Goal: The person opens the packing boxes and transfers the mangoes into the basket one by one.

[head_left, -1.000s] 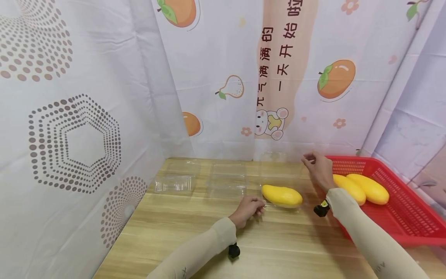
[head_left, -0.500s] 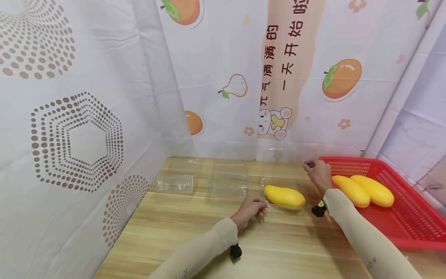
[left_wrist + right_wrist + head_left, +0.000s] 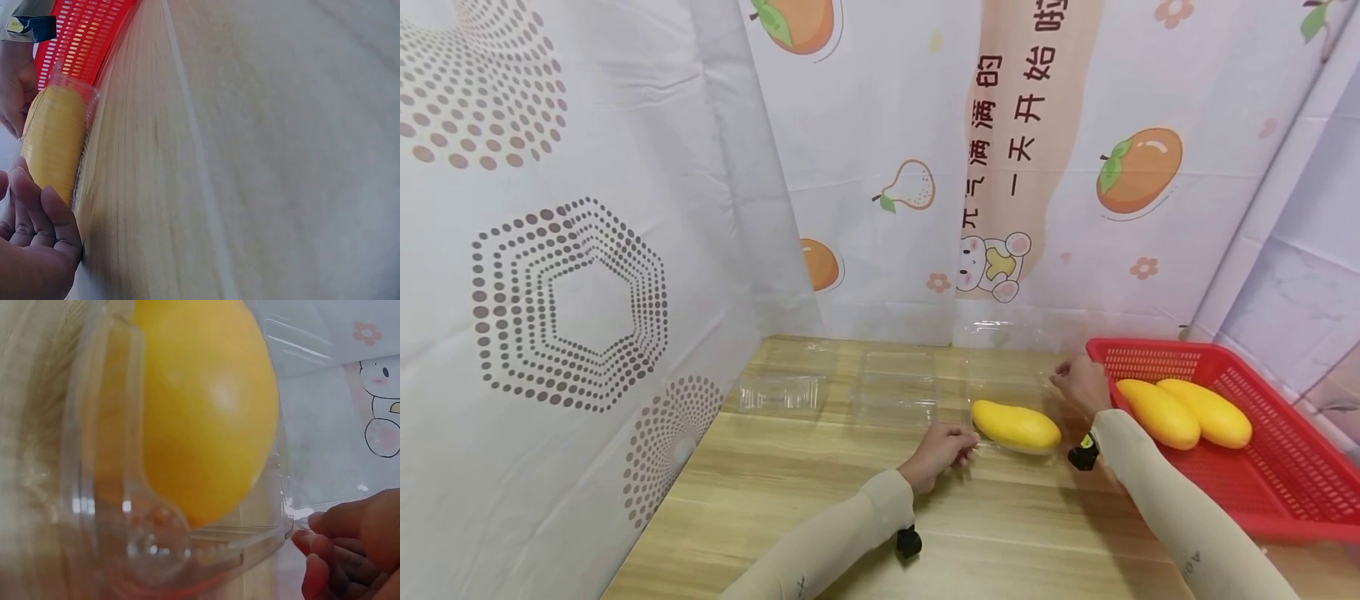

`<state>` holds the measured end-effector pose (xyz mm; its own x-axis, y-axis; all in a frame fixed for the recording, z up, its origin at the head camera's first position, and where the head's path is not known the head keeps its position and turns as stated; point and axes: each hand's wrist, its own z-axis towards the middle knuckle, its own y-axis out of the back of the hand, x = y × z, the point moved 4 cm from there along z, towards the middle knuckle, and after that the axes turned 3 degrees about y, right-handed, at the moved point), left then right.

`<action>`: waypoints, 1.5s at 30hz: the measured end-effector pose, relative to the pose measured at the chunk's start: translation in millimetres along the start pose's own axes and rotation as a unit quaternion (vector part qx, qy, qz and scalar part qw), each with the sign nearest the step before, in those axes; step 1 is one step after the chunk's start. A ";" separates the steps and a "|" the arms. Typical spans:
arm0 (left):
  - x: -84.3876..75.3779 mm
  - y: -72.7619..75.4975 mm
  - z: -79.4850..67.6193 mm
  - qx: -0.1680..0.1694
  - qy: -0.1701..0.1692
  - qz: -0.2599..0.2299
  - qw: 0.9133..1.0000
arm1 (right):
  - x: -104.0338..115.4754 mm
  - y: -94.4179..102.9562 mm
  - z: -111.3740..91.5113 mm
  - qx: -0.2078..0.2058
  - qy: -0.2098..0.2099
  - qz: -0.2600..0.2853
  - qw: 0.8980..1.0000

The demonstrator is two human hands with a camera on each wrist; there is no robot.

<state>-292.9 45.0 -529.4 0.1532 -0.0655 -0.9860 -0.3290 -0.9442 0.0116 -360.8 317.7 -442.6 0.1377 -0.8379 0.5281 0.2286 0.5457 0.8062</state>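
A yellow mango [image 3: 1017, 427] lies in a clear plastic box [image 3: 250, 540], whose transparent lid [image 3: 1003, 335] stands raised at the back. My left hand [image 3: 936, 456] is at the box's near left corner, thumb and fingertips pinching its rim. In the left wrist view, the left hand [image 3: 37, 244] has its fingers curled just before the mango [image 3: 55, 140]. On the far right side, my right hand [image 3: 1082, 385] pinches the plastic edge between thumb and forefinger. The right wrist view shows the right hand [image 3: 356, 544] at that edge, beside the mango [image 3: 206, 406].
Two more clear plastic boxes, a middle one [image 3: 895, 387] and a left one [image 3: 781, 393], stand open on the wooden table [image 3: 760, 492]. To the right is a red basket [image 3: 1292, 425] with two mangoes [image 3: 1183, 414]. A printed curtain [image 3: 880, 275] hangs behind.
My right hand has come down and nearer along the right side of the clear box. The left hand keeps its place at the corner, and the mango lies as before.
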 end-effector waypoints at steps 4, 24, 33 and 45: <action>1.1 -0.5 -0.8 0.002 0.003 -0.002 1.000 | -3.3 -3.7 -2.0 0.016 -0.012 0.003 1.000; -5.6 -1.5 -4.7 0.015 0.001 -0.003 1.000 | -7.8 -8.8 -6.5 0.066 -0.028 -0.001 0.997; -3.8 -1.3 -2.5 0.017 0.003 -0.005 1.000 | -5.8 -8.8 -8.4 0.073 -0.025 -0.008 0.997; -3.5 1.1 -4.0 0.019 0.002 -0.003 1.000 | 4.4 -6.7 -10.9 0.080 0.004 -0.031 0.996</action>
<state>-290.1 42.9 -525.2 0.1594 -0.0608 -0.9853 -0.3635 -0.9316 -0.0013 -351.2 310.2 -448.6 0.1361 -0.8700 0.4739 0.0801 0.4865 0.8700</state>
